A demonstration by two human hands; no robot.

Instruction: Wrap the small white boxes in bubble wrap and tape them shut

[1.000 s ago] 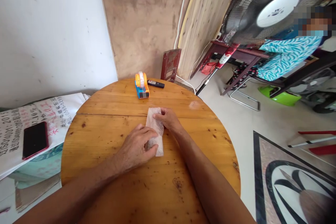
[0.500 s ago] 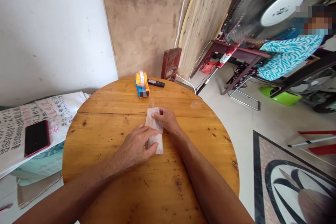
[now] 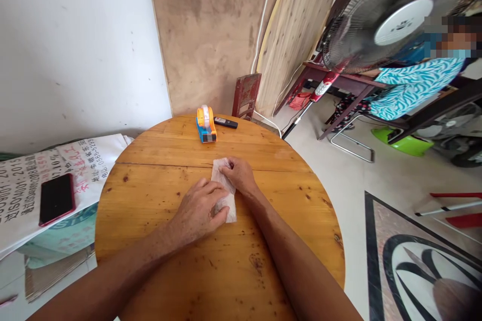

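A folded white tissue [image 3: 228, 206] lies in the middle of a round wooden table [image 3: 158, 200]. My left hand [image 3: 198, 210] rests on its near end, fingers curled and pressing it down. My right hand [image 3: 238, 174] pinches its far end between thumb and fingers. Both hands touch the tissue and cover much of it.
An orange and blue tape dispenser [image 3: 205, 124] and a dark remote [image 3: 225, 123] sit at the table's far edge. A black phone [image 3: 56, 199] lies on printed sacks at the left. A standing fan [image 3: 391, 15] and a seated person in a teal top [image 3: 410, 88] are at the right.
Both hands stay on the tissue with almost no movement; the right hand's fingers have shifted slightly along its far end. The view has drifted a little.
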